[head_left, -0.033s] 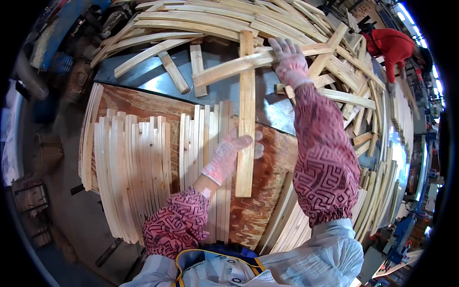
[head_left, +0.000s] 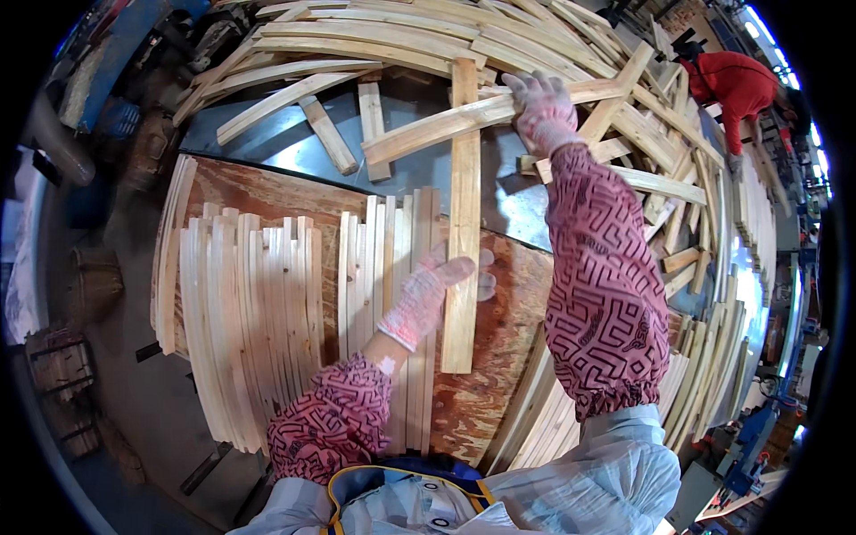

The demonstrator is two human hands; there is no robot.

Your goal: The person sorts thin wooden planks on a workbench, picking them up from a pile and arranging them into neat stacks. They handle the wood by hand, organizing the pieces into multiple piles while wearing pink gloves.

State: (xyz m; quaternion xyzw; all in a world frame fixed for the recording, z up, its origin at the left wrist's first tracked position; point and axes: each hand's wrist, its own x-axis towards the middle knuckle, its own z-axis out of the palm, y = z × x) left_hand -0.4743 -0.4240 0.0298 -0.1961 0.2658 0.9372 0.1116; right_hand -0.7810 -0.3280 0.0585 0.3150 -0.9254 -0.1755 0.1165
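Observation:
My left hand (head_left: pixel 437 290), in a pinkish-white glove, grips a flat wooden strip (head_left: pixel 463 205). Its thumb lies across the top face, and the fingertips show past the right edge. This strip points away from me, and its far end reaches the wood pile. My right hand (head_left: pixel 542 111), gloved alike, lies over a second wooden strip (head_left: pixel 437 127) that runs crosswise. The fingers bend over that strip's far edge, and their tips are partly hidden. The two strips cross left of my right hand.
A loose heap of wooden strips (head_left: pixel 366 43) covers the far side of the metal table (head_left: pixel 259 134). Rows of upright strips (head_left: pixel 254 312) stand on a brown plywood board (head_left: pixel 481 383). More strips (head_left: pixel 713 366) lie at the right. A person in red (head_left: pixel 733 85) bends over at the far right.

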